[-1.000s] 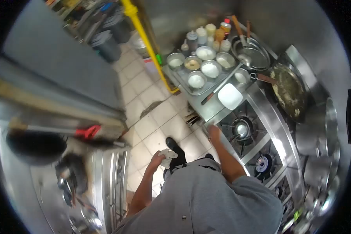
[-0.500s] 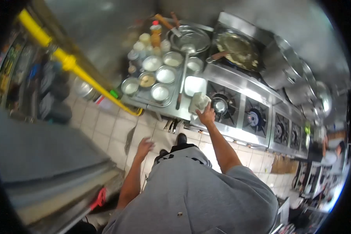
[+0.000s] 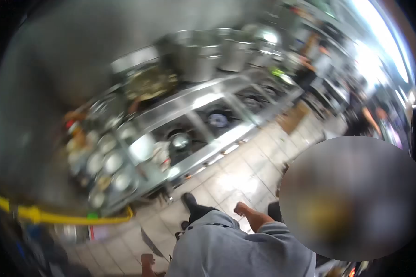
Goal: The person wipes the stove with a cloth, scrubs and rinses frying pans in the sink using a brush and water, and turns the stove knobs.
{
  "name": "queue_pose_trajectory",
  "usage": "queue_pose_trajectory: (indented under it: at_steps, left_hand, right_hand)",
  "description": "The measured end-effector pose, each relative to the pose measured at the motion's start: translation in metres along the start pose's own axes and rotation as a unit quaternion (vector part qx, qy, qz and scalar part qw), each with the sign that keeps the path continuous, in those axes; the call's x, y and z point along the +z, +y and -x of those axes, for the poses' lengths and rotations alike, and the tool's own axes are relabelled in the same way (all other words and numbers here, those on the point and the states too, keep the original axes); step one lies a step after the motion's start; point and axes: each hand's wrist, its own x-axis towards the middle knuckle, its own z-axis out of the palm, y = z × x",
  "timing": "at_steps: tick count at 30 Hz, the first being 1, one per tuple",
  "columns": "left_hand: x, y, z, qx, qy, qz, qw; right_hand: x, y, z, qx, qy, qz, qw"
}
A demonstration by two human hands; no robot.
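My right hand (image 3: pixel 241 208) hangs over the tiled floor beside my body, away from the stove; blur hides how its fingers lie, and nothing visible sticks out of it. My left hand (image 3: pixel 147 260) is low near the bottom edge, its fingers loosely apart with nothing in them. A pale crumpled cloth (image 3: pixel 162 153) lies at the stove's left end, next to a white square container (image 3: pixel 142 147). Several round metal containers (image 3: pixel 112 162) stand grouped on the counter to the left. The whole view is smeared by motion.
The stove (image 3: pixel 217 119) runs off to the right, with large pots (image 3: pixel 198 60) behind it and a wide pan (image 3: pixel 151 84) at the back left. A yellow pipe (image 3: pixel 64 216) crosses the lower left. Other people (image 3: pixel 321 64) stand farther right. A grey blurred oval (image 3: pixel 356 184) covers the lower right.
My right hand has left the cloth and dropped back beside my body; the cloth stays by the stove. My view has swung right, and my left hand appears lower.
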Motion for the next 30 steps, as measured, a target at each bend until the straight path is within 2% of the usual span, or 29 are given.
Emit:
queue_pose_trajectory:
  at_steps: [1, 2, 3, 4, 5, 6, 7, 8, 9, 10, 11, 12, 16, 20, 21, 23, 25, 26, 28, 29, 30]
  left_hand:
    - [-0.010, 0.016, 0.011, -0.056, 0.075, 0.281, 0.955]
    - [-0.018, 0.044, 0.009, -0.020, 0.088, 0.264, 0.960]
    - [-0.026, 0.071, 0.003, 0.017, 0.103, 0.249, 0.963]
    - [-0.028, 0.103, -0.006, 0.033, 0.095, 0.217, 0.971]
    - [-0.028, 0.133, -0.015, 0.075, 0.076, 0.214, 0.971]
    - [-0.028, 0.154, -0.023, 0.111, 0.059, 0.212, 0.969]
    - [-0.028, 0.180, -0.028, 0.148, 0.021, 0.174, 0.973]
    - [-0.033, 0.209, -0.037, 0.172, -0.079, 0.153, 0.970]
    - [-0.023, 0.234, -0.046, 0.217, -0.046, 0.082, 0.972]
    - [-0.010, 0.264, -0.055, 0.224, -0.021, 0.056, 0.973]
    - [0.003, 0.291, -0.070, 0.229, 0.005, 0.024, 0.973]
    - [0.022, 0.313, -0.098, 0.284, -0.003, 0.026, 0.958]
    - [0.102, 0.390, -0.083, 0.239, -0.077, -0.163, 0.954]
    - [0.196, 0.457, -0.037, 0.263, -0.109, -0.203, 0.937]
    - [0.219, 0.472, -0.025, 0.271, -0.117, -0.203, 0.934]
    - [0.264, 0.499, -0.003, 0.276, -0.129, -0.202, 0.931]
    - [0.293, 0.516, 0.012, 0.267, -0.140, -0.208, 0.930]
    - [0.305, 0.523, 0.013, 0.258, -0.155, -0.219, 0.928]
    - [0.322, 0.535, 0.009, 0.268, -0.162, -0.257, 0.914]
    - [0.332, 0.541, 0.006, 0.284, -0.153, -0.277, 0.905]
    - [0.342, 0.546, 0.016, 0.281, -0.143, -0.245, 0.917]
  right_hand:
    - [0.017, 0.026, -0.044, -0.095, 0.031, 0.083, 0.992]
    - [0.018, 0.033, -0.086, -0.191, 0.045, 0.050, 0.979]
    - [-0.054, -0.019, -0.001, -0.156, 0.037, -0.099, 0.982]
    - [-0.078, -0.051, -0.025, -0.296, 0.136, 0.005, 0.945]
    - [-0.141, -0.096, 0.035, -0.377, 0.168, -0.036, 0.910]
    - [-0.189, -0.145, 0.095, -0.487, 0.273, -0.034, 0.829]
    - [-0.233, -0.188, 0.155, -0.571, 0.326, 0.104, 0.746]
    - [-0.270, -0.223, 0.235, -0.620, 0.438, 0.241, 0.605]
    - [-0.286, -0.265, 0.291, -0.607, 0.397, 0.314, 0.612]
    - [-0.300, -0.285, 0.370, -0.613, 0.422, 0.409, 0.528]
    - [-0.310, -0.275, 0.439, -0.645, 0.438, 0.367, 0.508]
    - [-0.314, -0.255, 0.488, -0.654, 0.456, 0.343, 0.497]
    - [-0.309, -0.166, 0.545, -0.643, 0.479, 0.300, 0.516]
    - [-0.334, -0.116, 0.533, -0.646, 0.449, 0.332, 0.520]
    - [-0.345, -0.102, 0.518, -0.636, 0.439, 0.333, 0.540]
    - [-0.370, -0.059, 0.464, -0.588, 0.409, 0.299, 0.630]
    - [-0.381, 0.000, 0.398, -0.505, 0.380, 0.180, 0.753]
    - [-0.365, 0.049, 0.330, -0.519, 0.521, -0.022, 0.677]
    - [-0.303, 0.179, 0.270, -0.347, 0.567, -0.261, 0.700]
    - [-0.230, 0.241, 0.212, -0.215, 0.598, -0.416, 0.650]
    - [-0.161, 0.298, 0.211, -0.013, 0.478, -0.485, 0.732]
